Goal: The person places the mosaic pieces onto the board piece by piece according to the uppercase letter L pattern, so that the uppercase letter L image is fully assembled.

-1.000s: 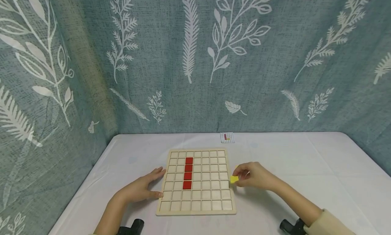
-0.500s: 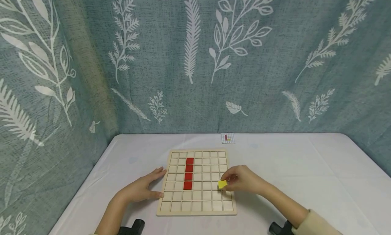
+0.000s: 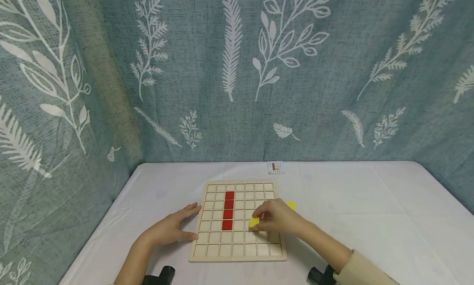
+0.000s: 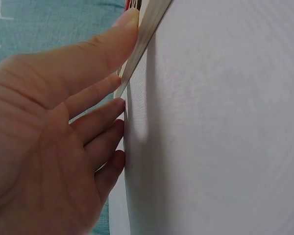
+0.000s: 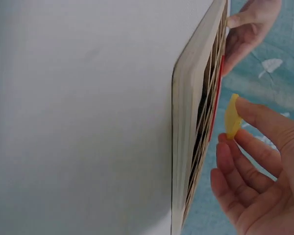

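A wooden grid board (image 3: 238,258) lies on the white table, with a column of red tiles (image 3: 228,213) set in its cells. My right hand (image 3: 277,217) is over the right half of the board and pinches a yellow square tile (image 3: 254,223) between thumb and fingertips. In the right wrist view that yellow tile (image 5: 232,117) is held just off the board's surface. My left hand (image 3: 172,227) rests at the board's left edge with its fingers spread; in the left wrist view its thumb (image 4: 130,22) touches the board's side.
Another yellow tile (image 3: 291,205) lies on the table right of the board, partly behind my right hand. A small printed grid card (image 3: 275,167) lies at the table's back edge. A patterned blue-green curtain (image 3: 244,124) hangs behind the table.
My right hand has carried the yellow tile left, from the board's right edge to over its cells. The other yellow tile has come more into view. My left hand has stayed put.
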Tool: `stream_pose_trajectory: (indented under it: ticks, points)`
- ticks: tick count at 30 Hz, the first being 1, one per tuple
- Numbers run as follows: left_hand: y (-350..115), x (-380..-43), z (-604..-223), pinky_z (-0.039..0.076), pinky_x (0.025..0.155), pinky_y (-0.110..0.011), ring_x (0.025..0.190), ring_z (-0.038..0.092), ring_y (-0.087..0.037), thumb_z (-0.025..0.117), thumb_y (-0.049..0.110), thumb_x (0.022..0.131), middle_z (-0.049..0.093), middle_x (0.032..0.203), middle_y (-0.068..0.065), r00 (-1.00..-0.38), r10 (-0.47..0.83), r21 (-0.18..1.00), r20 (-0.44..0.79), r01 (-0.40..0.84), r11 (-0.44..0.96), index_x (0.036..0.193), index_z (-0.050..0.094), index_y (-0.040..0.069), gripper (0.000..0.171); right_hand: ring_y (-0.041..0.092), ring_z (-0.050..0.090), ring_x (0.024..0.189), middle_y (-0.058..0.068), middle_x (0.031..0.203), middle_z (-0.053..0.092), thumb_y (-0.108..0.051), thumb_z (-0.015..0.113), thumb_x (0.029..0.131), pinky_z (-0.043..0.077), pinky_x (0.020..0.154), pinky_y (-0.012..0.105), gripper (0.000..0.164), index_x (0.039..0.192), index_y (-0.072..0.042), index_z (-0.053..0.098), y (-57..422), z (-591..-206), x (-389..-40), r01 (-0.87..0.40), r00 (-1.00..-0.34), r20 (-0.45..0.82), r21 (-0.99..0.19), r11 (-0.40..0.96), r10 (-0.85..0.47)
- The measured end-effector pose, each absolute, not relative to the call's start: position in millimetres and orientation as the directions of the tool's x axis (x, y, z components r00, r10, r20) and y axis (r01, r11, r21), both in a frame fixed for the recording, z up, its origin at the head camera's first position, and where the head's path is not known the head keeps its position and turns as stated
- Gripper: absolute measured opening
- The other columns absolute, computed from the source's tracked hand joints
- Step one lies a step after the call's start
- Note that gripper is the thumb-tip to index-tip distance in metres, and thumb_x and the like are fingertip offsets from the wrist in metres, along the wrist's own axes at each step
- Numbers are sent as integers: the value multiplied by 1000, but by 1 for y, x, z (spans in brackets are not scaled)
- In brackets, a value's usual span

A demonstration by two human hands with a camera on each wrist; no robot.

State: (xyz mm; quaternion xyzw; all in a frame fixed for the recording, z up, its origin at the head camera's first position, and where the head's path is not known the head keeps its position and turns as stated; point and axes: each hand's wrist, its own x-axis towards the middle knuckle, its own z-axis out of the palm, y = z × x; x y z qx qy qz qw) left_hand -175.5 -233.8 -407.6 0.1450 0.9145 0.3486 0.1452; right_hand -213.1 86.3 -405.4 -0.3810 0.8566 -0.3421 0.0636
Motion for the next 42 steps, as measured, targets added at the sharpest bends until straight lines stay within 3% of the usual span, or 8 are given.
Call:
stream_pose_trajectory:
  ticks: [27, 42]
  points:
    - [-235, -177, -408, 20, 104, -63, 134, 20, -47, 79, 28, 69, 26, 147, -24, -921, 353, 692, -163, 148, 707, 137, 42, 3, 81, 4, 50, 65, -6, 79, 65, -17, 79, 72, 42, 58, 16, 20, 89, -8, 71, 39, -407, -212, -608, -743, 92, -506, 611, -663]
    - [-236, -180, -412, 21, 104, -62, 134, 20, -46, 81, 27, 67, 27, 147, -23, -924, 340, 692, -174, 131, 710, 137, 43, 5, 82, 5, 55, 77, -7, 84, 60, -30, 77, 74, 45, 60, 20, 24, 91, -15, 69, 36, -406, -209, -615, -746, 53, -435, 657, -663]
